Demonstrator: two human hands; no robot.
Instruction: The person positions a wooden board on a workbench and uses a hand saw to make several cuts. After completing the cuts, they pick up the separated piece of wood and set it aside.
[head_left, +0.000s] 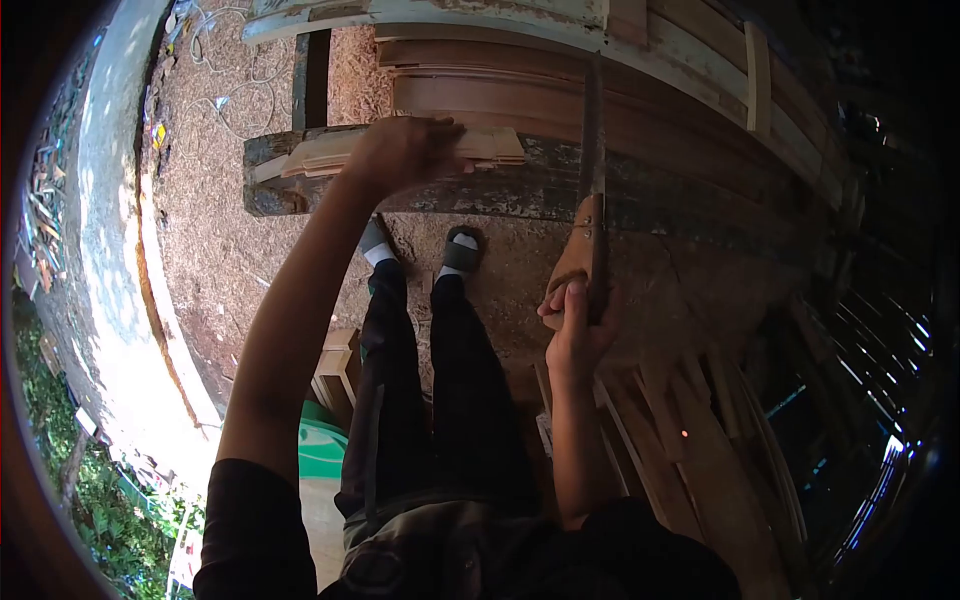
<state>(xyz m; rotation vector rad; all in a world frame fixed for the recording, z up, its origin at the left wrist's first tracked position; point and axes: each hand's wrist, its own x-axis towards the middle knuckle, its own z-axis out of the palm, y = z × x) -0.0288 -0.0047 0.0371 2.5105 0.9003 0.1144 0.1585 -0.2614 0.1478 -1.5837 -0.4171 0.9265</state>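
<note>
My right hand (580, 330) is wrapped round the wooden handle of a handsaw (594, 140), whose blade points away from me and overlaps the stacked boards in this view. My left hand (408, 155) is over several thin, pale wood slats (330, 152), its fingers stretched out to the right and slightly blurred. Those slats lie in a loose pile along a dark, worn beam (540, 185). The underside of the left hand is hidden.
Long reddish boards (480, 95) are stacked beyond the beam, beside a weathered pale timber (450, 15). Planks (700, 450) lean at my right. A green plastic item (320, 445) sits near my left leg. Shavings cover the ground (230, 250).
</note>
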